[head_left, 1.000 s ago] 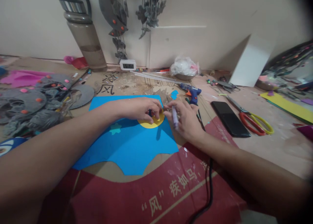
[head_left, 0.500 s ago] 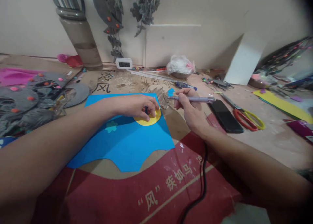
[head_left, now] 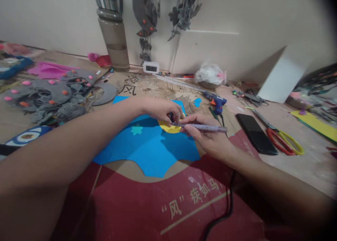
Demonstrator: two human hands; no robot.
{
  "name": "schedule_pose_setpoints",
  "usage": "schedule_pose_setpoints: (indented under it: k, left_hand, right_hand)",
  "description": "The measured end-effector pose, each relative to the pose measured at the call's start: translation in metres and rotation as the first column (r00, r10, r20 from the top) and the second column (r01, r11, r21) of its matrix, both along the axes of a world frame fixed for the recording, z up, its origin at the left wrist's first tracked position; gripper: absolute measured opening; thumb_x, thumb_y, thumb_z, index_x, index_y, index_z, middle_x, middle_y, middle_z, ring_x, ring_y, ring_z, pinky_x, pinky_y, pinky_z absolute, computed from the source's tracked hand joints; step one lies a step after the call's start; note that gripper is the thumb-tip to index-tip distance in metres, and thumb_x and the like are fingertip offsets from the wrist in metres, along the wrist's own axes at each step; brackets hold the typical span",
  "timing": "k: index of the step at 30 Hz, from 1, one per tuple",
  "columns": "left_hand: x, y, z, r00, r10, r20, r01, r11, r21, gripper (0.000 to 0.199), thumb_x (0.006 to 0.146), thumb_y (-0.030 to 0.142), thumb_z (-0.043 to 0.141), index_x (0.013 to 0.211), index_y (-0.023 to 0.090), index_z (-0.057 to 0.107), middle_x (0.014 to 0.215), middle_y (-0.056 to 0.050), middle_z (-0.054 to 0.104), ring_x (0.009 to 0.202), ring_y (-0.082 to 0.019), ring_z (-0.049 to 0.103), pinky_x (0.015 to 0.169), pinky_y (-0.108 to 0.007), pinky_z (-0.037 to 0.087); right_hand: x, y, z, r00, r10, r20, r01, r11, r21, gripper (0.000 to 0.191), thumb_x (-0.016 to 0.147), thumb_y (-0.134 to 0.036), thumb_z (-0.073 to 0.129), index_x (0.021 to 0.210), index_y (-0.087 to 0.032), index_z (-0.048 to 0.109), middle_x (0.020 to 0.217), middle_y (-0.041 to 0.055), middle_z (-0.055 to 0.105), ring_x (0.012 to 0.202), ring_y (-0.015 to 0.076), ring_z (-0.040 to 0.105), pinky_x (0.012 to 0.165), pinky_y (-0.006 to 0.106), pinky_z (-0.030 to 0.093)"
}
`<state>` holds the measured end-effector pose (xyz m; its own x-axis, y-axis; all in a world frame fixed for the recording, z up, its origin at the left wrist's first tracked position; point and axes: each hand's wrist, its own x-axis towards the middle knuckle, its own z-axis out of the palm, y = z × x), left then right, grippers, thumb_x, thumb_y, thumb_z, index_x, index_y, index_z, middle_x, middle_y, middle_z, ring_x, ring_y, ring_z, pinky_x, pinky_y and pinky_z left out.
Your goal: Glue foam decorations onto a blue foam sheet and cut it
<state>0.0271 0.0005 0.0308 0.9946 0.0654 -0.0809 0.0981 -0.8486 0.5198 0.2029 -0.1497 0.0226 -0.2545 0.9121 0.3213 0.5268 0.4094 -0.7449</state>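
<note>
Black phone beside scissors (head_left: pixel 279 137), bottle (head_left: pixel 116 40) upright

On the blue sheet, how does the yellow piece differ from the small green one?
The yellow piece has a smooth, rounded edge; the green piece has a lobed, star-like outline. The yellow piece is larger than the green piece. The left hand partly covers the yellow piece, while the green piece shows in full. Both lie on the blue sheet.
</note>
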Motion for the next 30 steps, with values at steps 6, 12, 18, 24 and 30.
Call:
schedule_pose_setpoints:
  k: [6,12,18,24,30]
  left_hand:
    - [0.001,-0.002,0.001,1.000,0.000,0.000,0.000,1.000,0.014,0.017,0.080,0.011,0.064,0.094,0.017,0.073,0.107,-0.004,0.067,0.091,-0.015,0.062,0.079,-0.022,0.047]
    - [0.001,0.003,-0.004,1.000,0.017,-0.014,-0.017,1.000,-0.006,0.026,0.081,0.018,0.067,0.104,0.022,0.076,0.129,-0.003,0.064,0.101,-0.016,0.063,0.083,-0.023,0.047]
    - [0.001,0.005,-0.007,0.998,0.053,-0.032,-0.054,0.997,-0.059,0.028,0.080,0.016,0.067,0.106,0.021,0.076,0.136,-0.003,0.062,0.099,-0.015,0.062,0.079,-0.022,0.046]
    - [0.000,0.007,-0.011,0.999,0.047,0.002,-0.047,0.998,-0.044,0.026,0.079,0.018,0.069,0.104,0.023,0.076,0.132,-0.002,0.065,0.096,-0.013,0.063,0.078,-0.019,0.046]
    - [0.000,0.008,-0.012,0.999,0.048,0.021,-0.047,0.997,-0.060,0.026,0.078,0.020,0.068,0.102,0.025,0.077,0.132,-0.002,0.065,0.092,-0.012,0.063,0.078,-0.019,0.046]
  right_hand:
    - [-0.011,0.001,-0.002,0.998,0.038,0.058,-0.040,0.999,0.030,0.021,0.098,-0.037,0.056,0.086,-0.020,0.062,0.075,0.0016,0.069,0.067,0.0132,0.064,0.062,0.028,0.050]
    - [0.007,-0.003,-0.005,0.997,-0.077,0.023,0.077,0.997,-0.002,0.031,0.099,-0.047,0.053,0.084,-0.021,0.060,0.071,0.0011,0.067,0.065,0.0143,0.063,0.061,0.029,0.048]
    - [0.023,-0.005,-0.006,0.988,-0.151,0.018,0.150,0.988,0.025,0.035,0.100,-0.047,0.051,0.078,-0.020,0.056,0.068,0.0010,0.064,0.062,0.0136,0.061,0.059,0.028,0.047]
    - [0.028,-0.001,-0.006,0.972,-0.208,0.108,0.198,0.975,0.096,0.035,0.099,-0.044,0.049,0.074,-0.021,0.054,0.063,-0.0002,0.062,0.059,0.0128,0.057,0.057,0.028,0.044]
    - [0.027,0.004,-0.005,0.967,-0.217,0.134,0.207,0.975,0.082,0.037,0.098,-0.049,0.048,0.073,-0.022,0.053,0.060,0.0008,0.063,0.057,0.0138,0.060,0.056,0.028,0.046]
